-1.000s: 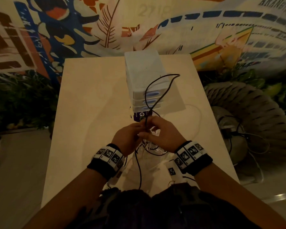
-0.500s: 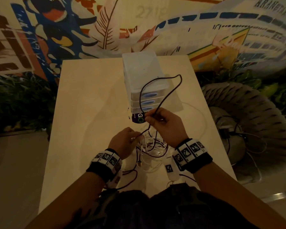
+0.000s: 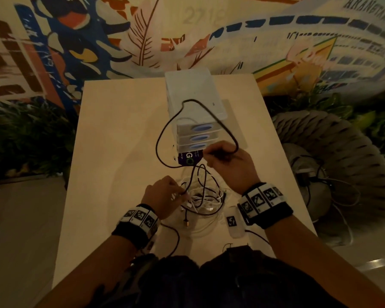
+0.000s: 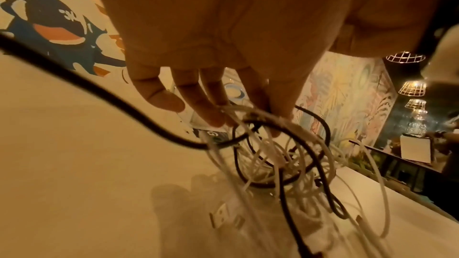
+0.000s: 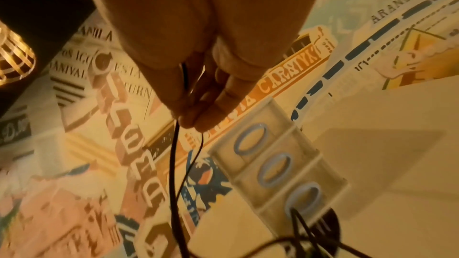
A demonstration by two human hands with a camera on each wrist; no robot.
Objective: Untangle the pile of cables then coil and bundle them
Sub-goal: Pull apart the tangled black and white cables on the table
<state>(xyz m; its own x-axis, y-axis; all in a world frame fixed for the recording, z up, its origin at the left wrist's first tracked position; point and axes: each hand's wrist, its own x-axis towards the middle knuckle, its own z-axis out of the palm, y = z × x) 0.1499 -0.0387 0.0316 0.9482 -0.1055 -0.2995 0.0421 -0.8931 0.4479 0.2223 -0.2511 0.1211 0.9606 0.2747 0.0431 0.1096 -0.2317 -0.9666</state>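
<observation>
A tangled pile of white and black cables [image 3: 203,200] [image 4: 280,166] lies on the pale table [image 3: 111,138] near me. My left hand [image 3: 165,196] [image 4: 223,113] pinches several strands at the pile's left side. My right hand [image 3: 227,158] [image 5: 191,117] is raised beyond the pile and pinches a black cable [image 3: 165,134] [image 5: 174,164]. That cable arcs in a wide loop over the drawer box and runs back down into the pile. A metal plug [image 3: 186,223] of a black cable hangs at the pile's near edge.
A small white box of three drawers [image 3: 196,112] [image 5: 273,168] stands at the table's middle, a purple card [image 3: 188,157] at its foot. A white tagged device [image 3: 233,221] lies under my right wrist. A woven chair [image 3: 333,156] holding more cables stands right of the table.
My right hand has drawn the black cable up and away from the pile toward the drawers, widening its loop. My left hand has stayed low, holding the tangle.
</observation>
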